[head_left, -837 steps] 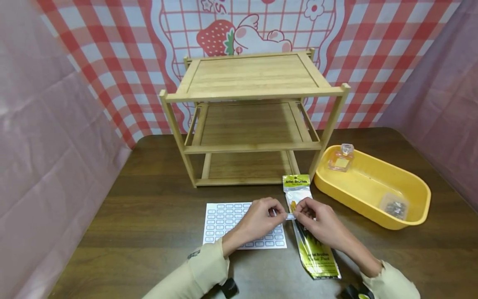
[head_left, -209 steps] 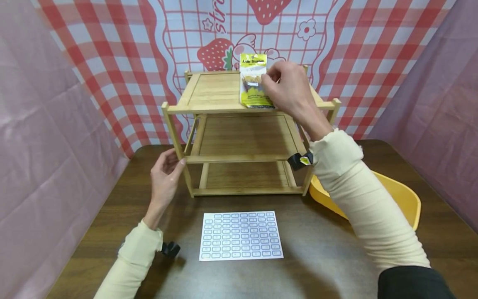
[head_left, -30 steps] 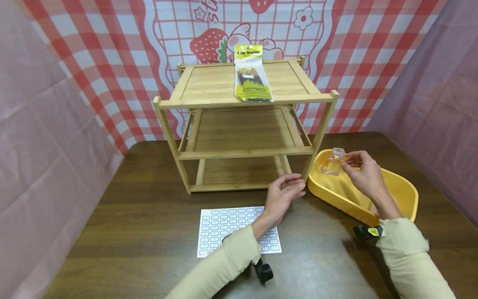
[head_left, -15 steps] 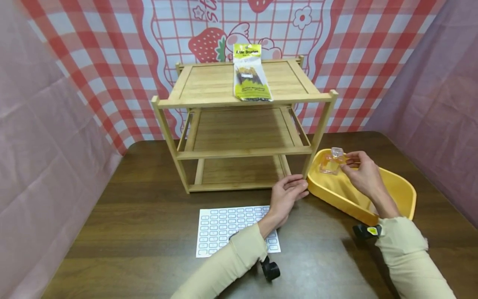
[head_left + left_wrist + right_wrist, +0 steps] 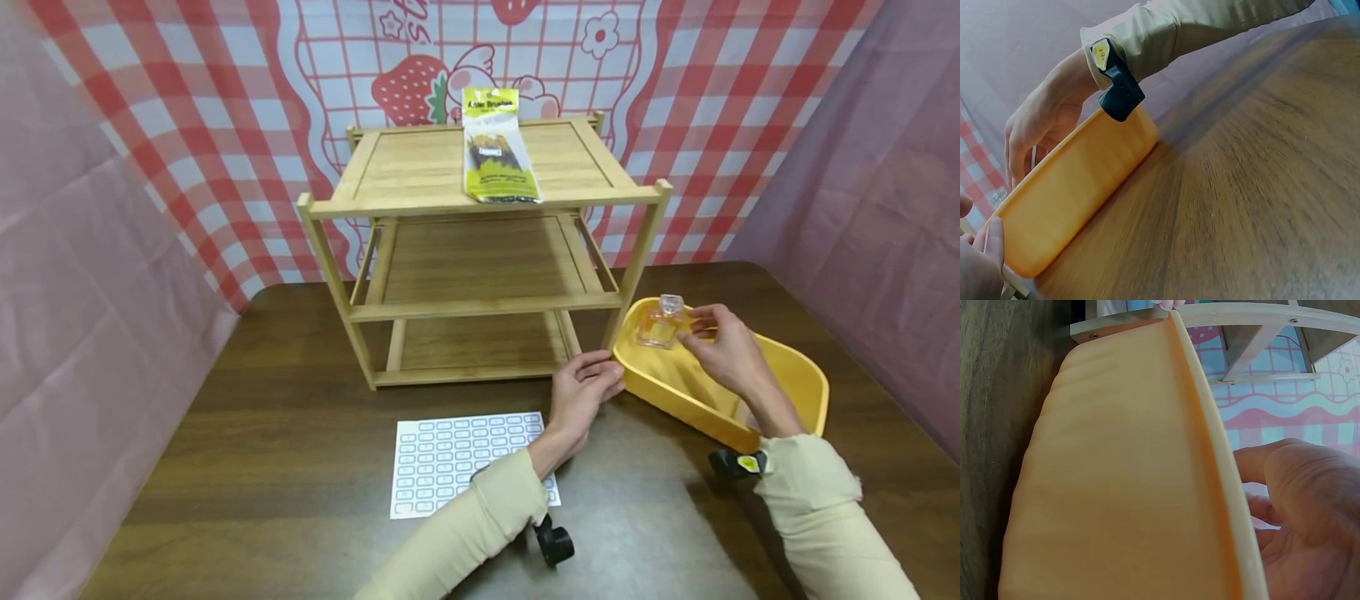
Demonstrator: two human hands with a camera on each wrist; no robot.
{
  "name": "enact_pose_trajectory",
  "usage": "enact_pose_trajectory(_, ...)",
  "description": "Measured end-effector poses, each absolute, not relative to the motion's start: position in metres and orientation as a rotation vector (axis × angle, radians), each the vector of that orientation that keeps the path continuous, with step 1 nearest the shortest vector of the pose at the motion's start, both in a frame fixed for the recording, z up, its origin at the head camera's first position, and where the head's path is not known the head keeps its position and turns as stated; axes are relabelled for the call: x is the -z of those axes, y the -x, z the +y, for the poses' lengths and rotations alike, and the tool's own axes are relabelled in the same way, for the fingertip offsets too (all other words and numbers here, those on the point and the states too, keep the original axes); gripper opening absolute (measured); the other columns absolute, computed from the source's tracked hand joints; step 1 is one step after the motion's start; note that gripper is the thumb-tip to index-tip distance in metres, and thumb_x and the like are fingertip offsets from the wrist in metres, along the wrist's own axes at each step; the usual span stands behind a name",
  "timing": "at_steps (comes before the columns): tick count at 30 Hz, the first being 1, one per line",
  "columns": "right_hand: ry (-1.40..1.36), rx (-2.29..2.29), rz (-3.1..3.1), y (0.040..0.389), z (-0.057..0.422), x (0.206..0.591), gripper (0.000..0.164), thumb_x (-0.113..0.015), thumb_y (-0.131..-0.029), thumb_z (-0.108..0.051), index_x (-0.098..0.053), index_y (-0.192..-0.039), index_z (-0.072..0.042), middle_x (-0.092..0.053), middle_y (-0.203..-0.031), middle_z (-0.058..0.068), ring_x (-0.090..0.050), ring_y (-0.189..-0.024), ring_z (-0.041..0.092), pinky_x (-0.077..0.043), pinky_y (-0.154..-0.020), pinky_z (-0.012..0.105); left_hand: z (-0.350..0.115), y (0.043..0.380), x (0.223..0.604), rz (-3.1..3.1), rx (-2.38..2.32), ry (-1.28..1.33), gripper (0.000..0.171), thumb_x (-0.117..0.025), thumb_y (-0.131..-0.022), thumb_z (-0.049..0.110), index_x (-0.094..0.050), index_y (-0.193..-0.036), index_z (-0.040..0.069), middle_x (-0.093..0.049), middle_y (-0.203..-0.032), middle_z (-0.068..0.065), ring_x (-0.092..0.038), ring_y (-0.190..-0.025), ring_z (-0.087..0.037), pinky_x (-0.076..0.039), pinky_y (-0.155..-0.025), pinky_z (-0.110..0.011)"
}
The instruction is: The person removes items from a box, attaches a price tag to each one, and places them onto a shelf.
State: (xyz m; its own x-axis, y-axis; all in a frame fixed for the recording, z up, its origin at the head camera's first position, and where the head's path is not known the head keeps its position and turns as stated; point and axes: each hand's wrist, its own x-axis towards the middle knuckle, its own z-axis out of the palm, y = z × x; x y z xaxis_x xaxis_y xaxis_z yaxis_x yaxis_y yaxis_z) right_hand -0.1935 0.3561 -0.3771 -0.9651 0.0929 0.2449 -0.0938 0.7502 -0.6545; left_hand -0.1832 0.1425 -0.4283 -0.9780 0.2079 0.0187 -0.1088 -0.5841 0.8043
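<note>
In the head view, a pink glass perfume bottle [image 5: 658,325] with a clear faceted cap stands at the far left end of the yellow basin [image 5: 802,367]. My right hand [image 5: 723,350] reaches over the rim, thumb and fingers spread beside the bottle. In the right wrist view its fingers bend loosely; the basin wall hides part of them. My left hand [image 5: 581,400] pinches the basin's left corner. In the left wrist view, one of its fingers [image 5: 995,240] lies on the outer wall. A sheet of small labels [image 5: 442,458] lies partly under the left sleeve.
A three-tier wooden rack [image 5: 480,312] stands behind the hands, close to the basin. On its top shelf leans a labelled pack of artist brushes [image 5: 498,158]. A clear small box [image 5: 744,414] in the basin is mostly behind the right wrist. Checked cloth [image 5: 187,125] hangs behind.
Earlier the brush pack went from the table to the rack's top. Over the last second my left hand has come right onto the basin's corner, and my right fingers have parted from the perfume bottle.
</note>
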Motion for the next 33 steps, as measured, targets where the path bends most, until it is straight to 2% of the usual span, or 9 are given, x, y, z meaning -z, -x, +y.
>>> enact_pose_trajectory(9, -0.017, -0.967, -2.711, 0.196, 0.359, 0.372, 0.04, -0.066, -0.098, -0.004, -0.05, -0.127, 0.018, -0.061, -0.112, 0.037, -0.062, -0.104, 0.051, -0.04, -0.067, 0.006, 0.149, 0.184, 0.428, 1.294, -2.664, -0.079, 0.025, -0.066, -0.089, -0.018, -0.065, -0.113, -0.015, -0.067, -0.087, -0.008, -0.067, -0.075, -0.014, -0.061, -0.076, -0.026)
enact_pose_trajectory(14, -0.021, -0.927, -2.743, 0.199, 0.363, 0.368, 0.039, -0.067, -0.098, -0.007, -0.052, -0.126, 0.016, -0.061, -0.112, 0.038, -0.061, -0.105, 0.052, -0.043, -0.07, 0.014, 0.151, 0.184, 0.427, 1.262, -2.676, -0.036, 0.023, -0.066, -0.088, -0.019, -0.066, -0.111, -0.013, -0.067, -0.086, -0.009, -0.067, -0.073, -0.014, -0.062, -0.076, -0.026)
enact_pose_trajectory(18, -0.021, -0.933, -2.757, 0.203, 0.362, 0.368, 0.038, -0.066, -0.098, -0.007, -0.052, -0.126, 0.014, -0.062, -0.113, 0.036, -0.062, -0.105, 0.05, -0.041, -0.068, 0.008, 0.153, 0.184, 0.428, 1.255, -2.69, -0.003, 0.023, -0.067, -0.087, -0.019, -0.066, -0.109, -0.013, -0.067, -0.085, -0.009, -0.067, -0.072, -0.013, -0.062, -0.075, -0.026)
enact_pose_trajectory(22, -0.026, -0.933, -2.762, 0.207, 0.362, 0.37, 0.037, -0.067, -0.098, -0.006, -0.053, -0.125, 0.014, -0.062, -0.111, 0.035, -0.063, -0.104, 0.049, -0.04, -0.067, 0.007, 0.154, 0.183, 0.428, 1.268, -2.697, 0.025, 0.022, -0.067, -0.087, -0.02, -0.066, -0.108, -0.013, -0.066, -0.086, -0.01, -0.067, -0.069, -0.013, -0.062, -0.074, -0.026)
enact_pose_trajectory(28, -0.011, -0.921, -2.792, 0.213, 0.368, 0.374, 0.038, -0.066, -0.098, -0.006, -0.053, -0.126, 0.016, -0.062, -0.112, 0.036, -0.062, -0.104, 0.049, -0.043, -0.069, 0.014, 0.158, 0.182, 0.427, 1.279, -2.716, 0.047, 0.022, -0.068, -0.085, -0.02, -0.066, -0.105, -0.012, -0.066, -0.085, -0.009, -0.066, -0.069, -0.013, -0.062, -0.075, -0.028)
enact_pose_trajectory(33, -0.023, -0.912, -2.799, 0.218, 0.37, 0.377, 0.037, -0.066, -0.098, -0.005, -0.052, -0.125, 0.017, -0.062, -0.112, 0.037, -0.061, -0.104, 0.049, -0.047, -0.076, 0.026, 0.161, 0.182, 0.426, 1.306, -2.719, 0.069, 0.022, -0.069, -0.084, -0.02, -0.065, -0.104, -0.01, -0.066, -0.086, -0.013, -0.067, -0.07, -0.016, -0.062, -0.076, -0.029)
